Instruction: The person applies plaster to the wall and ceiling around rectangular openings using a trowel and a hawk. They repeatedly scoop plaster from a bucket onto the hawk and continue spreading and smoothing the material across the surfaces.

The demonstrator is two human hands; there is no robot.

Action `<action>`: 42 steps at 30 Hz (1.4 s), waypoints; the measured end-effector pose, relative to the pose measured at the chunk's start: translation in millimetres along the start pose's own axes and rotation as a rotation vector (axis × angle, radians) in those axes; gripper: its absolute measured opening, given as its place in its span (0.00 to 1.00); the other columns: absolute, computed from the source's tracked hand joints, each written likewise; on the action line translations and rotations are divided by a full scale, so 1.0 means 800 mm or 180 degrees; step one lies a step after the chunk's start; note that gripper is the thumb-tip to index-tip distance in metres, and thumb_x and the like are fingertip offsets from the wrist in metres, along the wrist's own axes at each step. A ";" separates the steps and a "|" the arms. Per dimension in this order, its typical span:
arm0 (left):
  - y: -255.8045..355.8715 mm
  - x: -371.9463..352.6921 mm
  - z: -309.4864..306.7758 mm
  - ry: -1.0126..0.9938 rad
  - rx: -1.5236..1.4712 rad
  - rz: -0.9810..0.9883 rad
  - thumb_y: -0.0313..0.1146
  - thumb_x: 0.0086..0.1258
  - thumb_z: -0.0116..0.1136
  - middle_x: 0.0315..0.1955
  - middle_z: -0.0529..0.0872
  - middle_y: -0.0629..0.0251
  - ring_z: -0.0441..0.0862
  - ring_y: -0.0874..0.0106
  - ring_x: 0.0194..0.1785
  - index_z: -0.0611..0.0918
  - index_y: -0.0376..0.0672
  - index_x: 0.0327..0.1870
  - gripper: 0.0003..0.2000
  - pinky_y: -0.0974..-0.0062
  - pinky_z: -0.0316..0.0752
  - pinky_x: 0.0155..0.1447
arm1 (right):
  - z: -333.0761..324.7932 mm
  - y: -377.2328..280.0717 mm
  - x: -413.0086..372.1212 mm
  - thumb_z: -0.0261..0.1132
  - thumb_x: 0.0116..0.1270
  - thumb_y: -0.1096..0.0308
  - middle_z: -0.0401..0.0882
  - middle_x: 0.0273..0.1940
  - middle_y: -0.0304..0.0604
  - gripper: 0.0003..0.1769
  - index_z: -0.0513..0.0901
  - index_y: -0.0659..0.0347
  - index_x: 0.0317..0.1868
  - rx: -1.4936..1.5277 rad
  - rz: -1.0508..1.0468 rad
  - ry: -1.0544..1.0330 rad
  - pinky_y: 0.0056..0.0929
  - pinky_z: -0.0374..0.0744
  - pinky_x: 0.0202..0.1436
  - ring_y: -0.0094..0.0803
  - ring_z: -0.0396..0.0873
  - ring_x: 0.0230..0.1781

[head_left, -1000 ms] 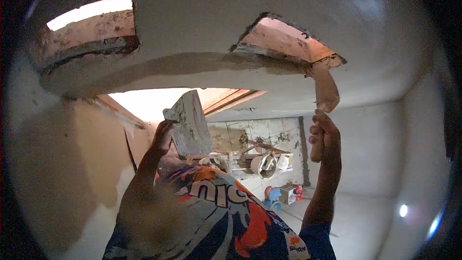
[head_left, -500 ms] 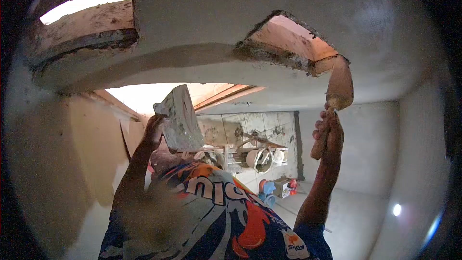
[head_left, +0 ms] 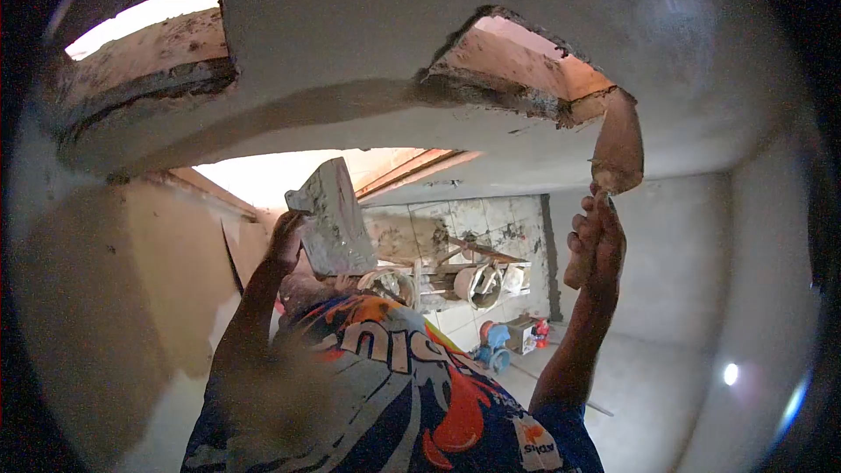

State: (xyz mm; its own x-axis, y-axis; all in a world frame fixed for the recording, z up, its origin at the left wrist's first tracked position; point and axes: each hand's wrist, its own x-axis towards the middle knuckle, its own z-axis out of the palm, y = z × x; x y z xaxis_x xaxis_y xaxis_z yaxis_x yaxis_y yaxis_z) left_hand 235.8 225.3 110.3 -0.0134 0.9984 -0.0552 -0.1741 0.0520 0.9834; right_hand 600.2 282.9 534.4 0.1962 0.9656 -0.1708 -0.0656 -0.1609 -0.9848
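Observation:
On the left, my left hand [head_left: 286, 241] is closed around the grip of a plaster-smeared board [head_left: 335, 219], which tilts in front of my chest. My right hand [head_left: 597, 236], raised on the right, wraps round the handle of a pointed trowel [head_left: 618, 147]. The trowel's blade points upward. Its tip is at the lower right corner of a rough-edged wall opening [head_left: 517, 60]; whether it touches the edge I cannot tell. Darker, damp-looking plaster [head_left: 315, 109] runs along the wall to the left of this opening.
Another opening [head_left: 153, 39] is at the upper left, with a bright gap [head_left: 263, 177] below. Beyond my body are a tiled floor [head_left: 464, 215], planks and a round bucket [head_left: 478, 286]. Blue and red items [head_left: 496, 334] lie near a box [head_left: 522, 335].
The view has shifted slightly, so both wall openings appear further left and the right one higher. The trowel and board stay in my hands, with little visible movement.

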 end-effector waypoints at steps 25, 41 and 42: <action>0.078 -0.013 0.010 0.0096 -0.1187 -0.0744 0.38 0.65 0.46 0.34 0.77 0.66 0.74 0.74 0.41 0.75 0.37 0.39 0.13 0.73 0.68 0.48 | -0.009 0.008 0.004 0.57 0.65 0.58 0.70 0.35 0.36 0.25 0.65 0.61 0.57 -0.0243 0.0098 0.0042 0.16 0.71 0.16 0.17 0.68 0.21; 0.002 -0.001 -0.006 -0.0104 0.0583 0.0422 0.24 0.45 0.53 0.40 0.76 0.49 0.72 0.50 0.46 0.75 0.39 0.41 0.17 0.65 0.68 0.51 | 0.014 -0.011 0.002 0.60 0.62 0.58 0.67 0.36 0.33 0.21 0.70 0.61 0.52 -0.0922 0.0781 0.0230 0.14 0.68 0.19 0.16 0.67 0.23; 0.033 -0.002 -0.003 -0.0037 0.1507 0.0888 0.26 0.48 0.53 0.39 0.77 0.52 0.74 0.54 0.45 0.75 0.39 0.41 0.15 0.65 0.68 0.50 | 0.013 -0.014 0.002 0.60 0.62 0.58 0.67 0.36 0.33 0.21 0.70 0.61 0.52 -0.0945 0.0784 0.0221 0.14 0.68 0.19 0.16 0.67 0.23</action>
State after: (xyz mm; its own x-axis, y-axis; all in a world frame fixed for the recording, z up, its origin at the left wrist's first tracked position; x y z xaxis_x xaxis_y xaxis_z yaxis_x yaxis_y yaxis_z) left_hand 229.3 225.3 135.6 0.0158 0.9758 0.2181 0.2968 -0.2128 0.9309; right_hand 590.8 288.8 545.3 0.2763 0.8762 -0.3950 0.1649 -0.4481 -0.8787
